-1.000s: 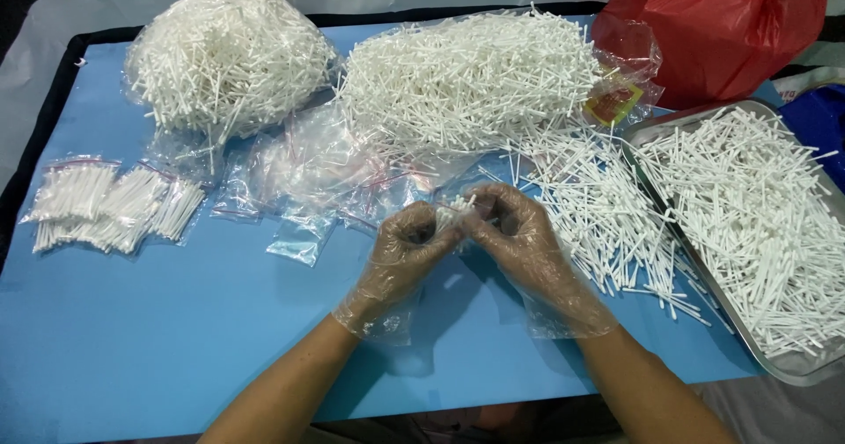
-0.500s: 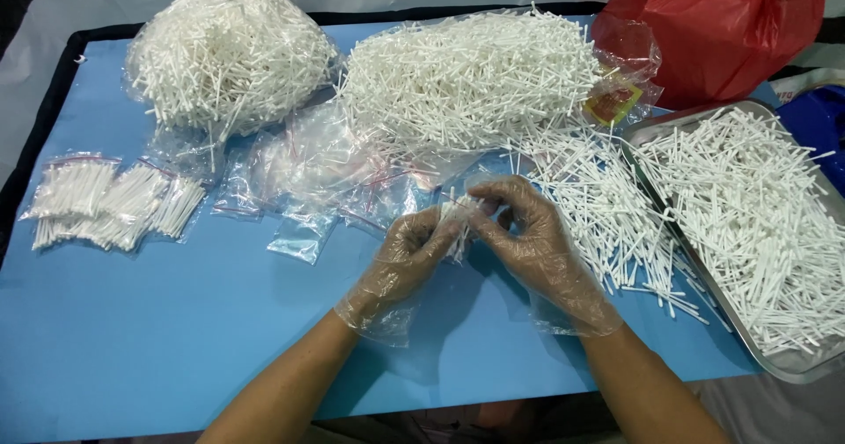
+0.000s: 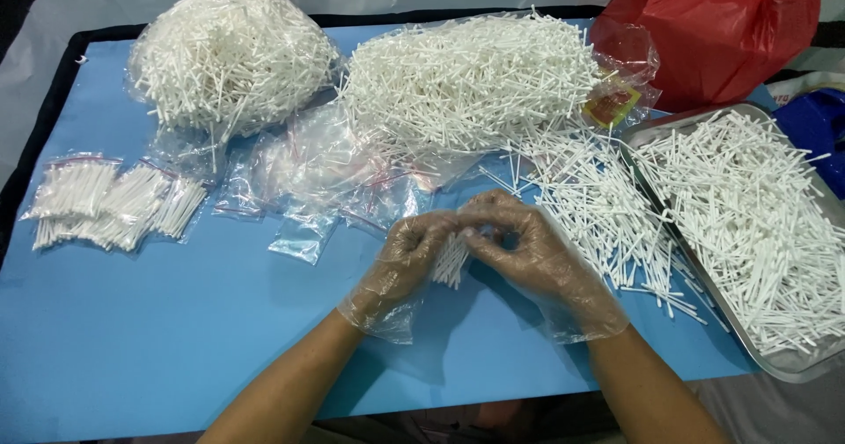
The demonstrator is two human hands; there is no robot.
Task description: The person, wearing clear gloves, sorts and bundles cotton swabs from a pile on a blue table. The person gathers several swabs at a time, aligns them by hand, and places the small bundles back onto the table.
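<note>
Gloved hands bunching white sticks on our blue mat [image 3: 158, 338]

At two o'clock we see the metal tray [image 3: 792, 366]; at centre our left hand [image 3: 412, 252] and right hand [image 3: 519, 246] both close around a small bundle of sticks [image 3: 451, 261].

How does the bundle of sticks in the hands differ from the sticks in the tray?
The bundle is small, its sticks parallel and gripped between the left hand and right hand; the tray sticks are many, loose and crossed every way. Both are thin white sticks.
</note>
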